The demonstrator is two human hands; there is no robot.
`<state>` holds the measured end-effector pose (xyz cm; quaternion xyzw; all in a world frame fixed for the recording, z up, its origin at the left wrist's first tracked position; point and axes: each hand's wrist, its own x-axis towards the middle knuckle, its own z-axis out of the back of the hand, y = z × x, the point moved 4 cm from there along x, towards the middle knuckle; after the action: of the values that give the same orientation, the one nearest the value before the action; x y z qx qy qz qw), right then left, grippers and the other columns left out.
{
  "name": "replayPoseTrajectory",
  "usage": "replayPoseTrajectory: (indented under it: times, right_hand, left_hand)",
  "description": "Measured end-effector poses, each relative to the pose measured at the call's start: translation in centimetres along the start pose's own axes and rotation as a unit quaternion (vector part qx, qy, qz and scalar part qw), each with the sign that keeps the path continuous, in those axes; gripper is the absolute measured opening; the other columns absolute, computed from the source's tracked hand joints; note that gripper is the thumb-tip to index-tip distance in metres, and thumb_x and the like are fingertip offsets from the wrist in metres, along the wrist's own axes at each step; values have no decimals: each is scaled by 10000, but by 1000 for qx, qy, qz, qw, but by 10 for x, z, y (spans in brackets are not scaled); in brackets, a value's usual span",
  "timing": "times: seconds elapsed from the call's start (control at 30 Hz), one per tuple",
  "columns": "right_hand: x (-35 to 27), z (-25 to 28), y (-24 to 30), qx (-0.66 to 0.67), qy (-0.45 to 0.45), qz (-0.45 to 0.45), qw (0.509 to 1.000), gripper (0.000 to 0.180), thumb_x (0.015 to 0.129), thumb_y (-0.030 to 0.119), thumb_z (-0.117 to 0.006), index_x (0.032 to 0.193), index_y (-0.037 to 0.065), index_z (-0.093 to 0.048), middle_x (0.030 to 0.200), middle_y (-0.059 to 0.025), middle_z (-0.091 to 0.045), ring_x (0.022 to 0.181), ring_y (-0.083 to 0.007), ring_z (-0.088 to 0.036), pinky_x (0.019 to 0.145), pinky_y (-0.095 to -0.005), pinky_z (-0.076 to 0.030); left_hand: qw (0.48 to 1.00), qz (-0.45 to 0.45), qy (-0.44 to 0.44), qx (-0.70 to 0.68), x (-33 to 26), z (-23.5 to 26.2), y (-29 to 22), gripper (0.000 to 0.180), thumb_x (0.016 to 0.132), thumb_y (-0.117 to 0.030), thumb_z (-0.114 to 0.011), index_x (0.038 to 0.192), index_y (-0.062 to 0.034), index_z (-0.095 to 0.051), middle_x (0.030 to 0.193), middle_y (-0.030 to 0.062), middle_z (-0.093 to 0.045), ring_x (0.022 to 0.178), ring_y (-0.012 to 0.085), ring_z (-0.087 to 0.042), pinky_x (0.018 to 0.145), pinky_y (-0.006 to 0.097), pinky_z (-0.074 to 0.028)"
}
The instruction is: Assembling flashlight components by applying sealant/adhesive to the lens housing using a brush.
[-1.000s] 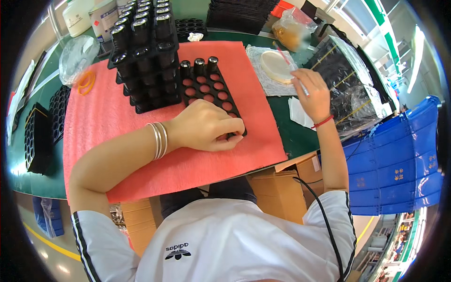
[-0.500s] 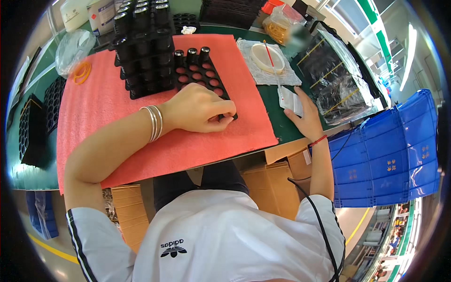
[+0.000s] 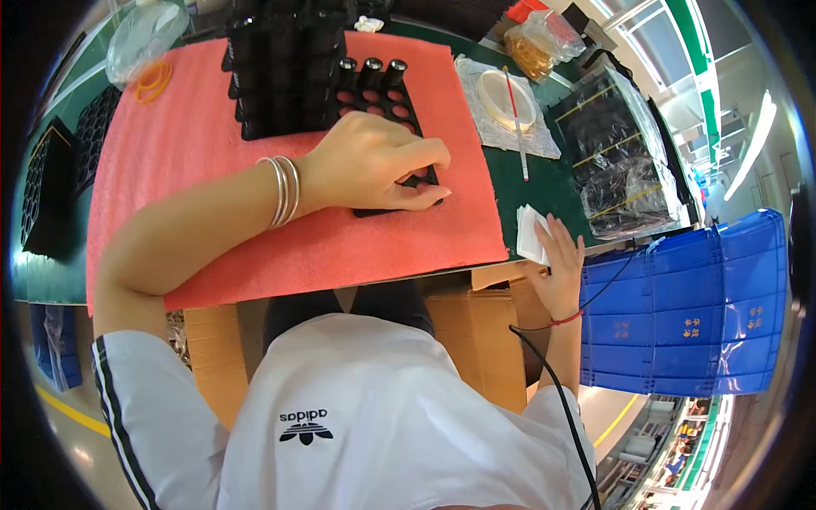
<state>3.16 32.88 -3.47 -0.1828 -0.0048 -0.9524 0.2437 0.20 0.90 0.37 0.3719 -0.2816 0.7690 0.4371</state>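
My left hand (image 3: 374, 161) is over a black tray with round holes (image 3: 398, 112) on a pink foam sheet (image 3: 195, 212). Its thumb and index finger are apart with nothing between them; the other fingers are partly hidden. Three black cylinders with shiny tops (image 3: 371, 72) stand in the tray's far row. Beside it rises a tall stack of black trays (image 3: 285, 76). At the table's front right edge, my right hand (image 3: 557, 272) is closed on a folded white cloth or paper (image 3: 530, 234), thumb on one side and fingers on the other.
A tape roll (image 3: 484, 98) and a thin red-and-white stick (image 3: 516, 119) lie on a pale wrap at the back right. Wrapped black trays (image 3: 608, 153) stand farther right, above a blue crate (image 3: 680, 306). Orange bands (image 3: 154, 81) and black trays (image 3: 59, 187) are at left.
My right hand has come nearer to me with the white cloth or paper, leaving the stick behind. My left thumb and index finger have spread apart. The view has shifted.
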Motion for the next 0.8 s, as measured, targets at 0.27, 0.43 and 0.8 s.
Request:
replayPoseTrajectory:
  times: [0.27,0.43,0.8]
  right_hand:
    - [26,60,66,69,-78,169,980,298,687,5,-547,969,17,-642,987,-120,-637,848,-256,-613,822,-364,-430]
    - [55,75,91,167,-289,114,936,376,706,-63,-521,1072,-22,-595,923,-163,-649,635,-251,-610,586,-308,-469]
    - [97,48,160,220,-100,295,925,525,535,19,-634,1059,55,-611,754,-78,-593,579,-226,-548,530,-328,-436]
  left_hand:
    - [999,-17,-26,-19,-3,3,-7,472,558,-225,-793,970,-127,-584,572,-31,-480,481,125,-494,424,251,-384]
    - [997,-29,-29,-67,1,9,-15,626,527,-229,-816,1084,-107,-558,595,-15,-476,502,126,-492,441,246,-387]
    - [964,167,84,-188,-4,0,1,684,651,-242,-755,1232,-144,-409,671,39,-500,601,196,-584,519,289,-438]
